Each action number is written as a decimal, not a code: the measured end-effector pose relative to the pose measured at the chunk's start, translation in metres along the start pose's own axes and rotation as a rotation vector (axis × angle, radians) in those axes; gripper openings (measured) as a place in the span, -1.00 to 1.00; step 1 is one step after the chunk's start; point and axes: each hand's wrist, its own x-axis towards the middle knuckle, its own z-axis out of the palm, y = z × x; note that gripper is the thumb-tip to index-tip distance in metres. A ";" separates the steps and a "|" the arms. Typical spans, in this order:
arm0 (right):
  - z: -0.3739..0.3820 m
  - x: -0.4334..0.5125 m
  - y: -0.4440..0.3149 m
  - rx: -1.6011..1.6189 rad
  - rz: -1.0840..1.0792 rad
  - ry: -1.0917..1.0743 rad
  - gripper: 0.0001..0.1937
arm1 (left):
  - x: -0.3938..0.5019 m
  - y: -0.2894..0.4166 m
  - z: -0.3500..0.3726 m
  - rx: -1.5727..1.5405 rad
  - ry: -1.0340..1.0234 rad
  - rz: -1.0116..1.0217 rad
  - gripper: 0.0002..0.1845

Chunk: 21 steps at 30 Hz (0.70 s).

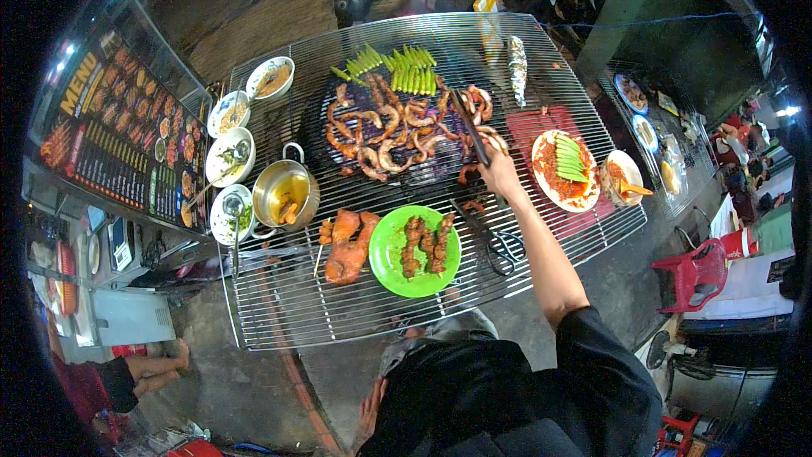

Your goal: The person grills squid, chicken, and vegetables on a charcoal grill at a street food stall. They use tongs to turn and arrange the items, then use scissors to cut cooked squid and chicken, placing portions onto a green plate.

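My right hand (498, 165) grips dark tongs (469, 127), which reach over the wire grill rack (355, 324). Their tips are at the right edge of the browned curled meat strips (387, 133); whether they pinch a piece I cannot tell. Behind the meat lie rows of okra (412, 70). Low at my side hangs my left hand (371, 409), partly hidden by my black clothing. Before me a green plate (387, 266) bears several meat skewers (438, 244). To its left is a flat orange-red piece of meat (346, 254), and scissors (501, 251) lie to its right.
Several sauce bowls (229, 157) with spoons and a metal pot (285, 193) line the left side. On the right are a plate of red sauce and sliced okra (563, 171), a bowl (622, 178) and a foil-wrapped item (517, 70). A menu board (127, 139) stands left.
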 end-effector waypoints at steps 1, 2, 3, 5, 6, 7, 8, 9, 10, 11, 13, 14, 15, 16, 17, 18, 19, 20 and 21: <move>-0.001 0.005 0.003 -0.021 -0.197 0.111 -0.59 | 0.007 0.004 0.001 0.019 0.003 0.023 -0.44; -0.001 0.005 0.005 0.036 -0.190 0.114 -0.59 | 0.016 0.009 0.002 0.030 0.010 0.044 -0.44; -0.003 -0.001 0.007 0.085 -0.118 0.091 -0.59 | 0.024 0.014 0.002 0.040 0.015 0.058 -0.44; -0.010 -0.025 0.008 0.066 0.104 -0.042 -0.45 | 0.040 0.024 0.003 0.054 0.022 0.077 -0.44; -0.012 -0.037 0.007 0.002 0.195 -0.084 -0.36 | 0.047 0.028 0.004 0.061 0.024 0.081 -0.44; -0.015 -0.043 0.007 -0.094 0.205 -0.159 -0.30 | 0.054 0.033 0.005 0.067 0.026 0.084 -0.44; -0.017 -0.043 0.007 -0.127 0.204 -0.157 -0.29 | 0.061 0.036 0.005 0.072 0.025 0.084 -0.43; -0.020 -0.043 0.008 -0.153 0.216 -0.196 -0.28 | 0.067 0.041 0.006 0.076 0.021 0.082 -0.43; -0.021 -0.032 0.009 -0.194 0.230 -0.186 -0.28 | 0.073 0.044 0.007 0.081 0.020 0.082 -0.43; -0.023 -0.020 0.011 -0.116 0.215 -0.121 -0.43 | 0.079 0.048 0.008 0.088 0.021 0.083 -0.43; -0.028 0.010 0.018 0.252 0.310 -0.113 -0.63 | 0.091 0.056 0.009 0.094 0.019 0.079 -0.43; -0.031 0.022 0.022 0.590 0.464 -0.150 -0.72 | 0.097 0.059 0.009 0.100 0.019 0.078 -0.43; -0.031 0.034 0.022 0.829 0.537 -0.172 -0.70 | 0.102 0.063 0.010 0.103 0.018 0.074 -0.43; -0.032 0.038 0.023 0.836 0.450 -0.118 -0.71 | 0.109 0.066 0.009 0.105 0.018 0.076 -0.43; -0.031 0.040 0.021 0.851 0.431 -0.106 -0.72 | 0.113 0.070 0.010 0.108 0.020 0.073 -0.42; -0.031 0.037 0.020 0.665 0.302 -0.057 -0.73 | 0.118 0.072 0.010 0.110 0.021 0.067 -0.42; -0.029 0.032 0.017 0.359 0.129 0.024 -0.66 | 0.121 0.076 0.010 0.114 0.024 0.063 -0.42; -0.027 0.026 0.016 0.088 0.055 0.046 -0.57 | 0.124 0.078 0.011 0.113 0.029 0.056 -0.42; -0.025 0.020 0.015 -0.021 0.192 -0.094 -0.52 | 0.127 0.080 0.010 0.112 0.032 0.053 -0.42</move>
